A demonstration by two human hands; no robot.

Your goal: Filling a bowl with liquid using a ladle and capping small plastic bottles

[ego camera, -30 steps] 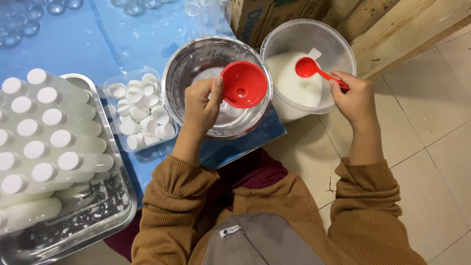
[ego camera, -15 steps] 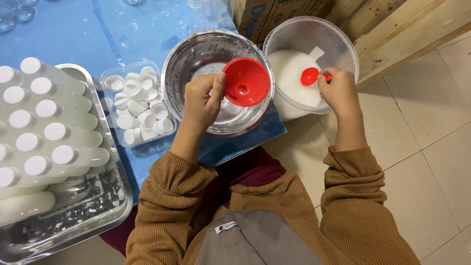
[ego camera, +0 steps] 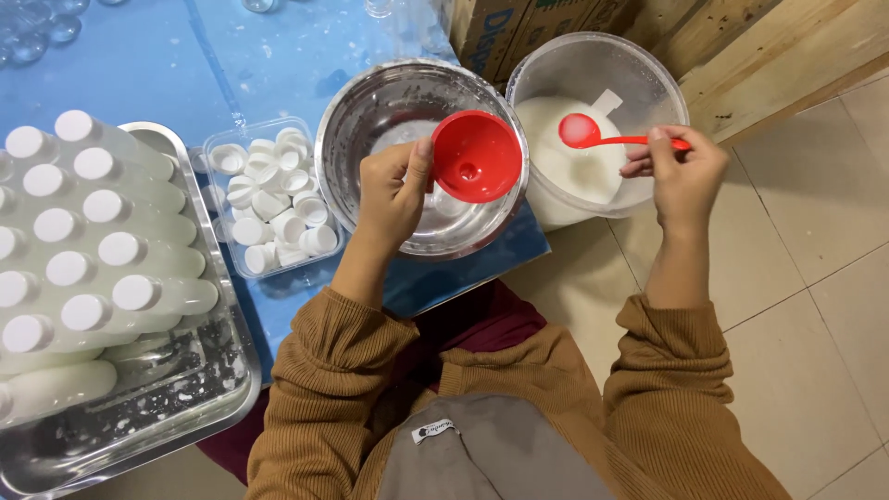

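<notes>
Red funnel [ego camera: 475, 156], spoon [ego camera: 602, 136] in hands.

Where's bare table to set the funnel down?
Bare blue table lies beyond the cap tub, left of the steel bowl. The tray of bottles fills the left; the bucket crowds the right.

A blue table [ego camera: 139, 65] carries a steel tray [ego camera: 185, 417] at its left edge; just beside it sits a clear tub [ego camera: 215, 148] of white caps; next comes a steel bowl [ego camera: 352, 120]; clear glass jars [ego camera: 28, 37] stand at the far side.
</notes>
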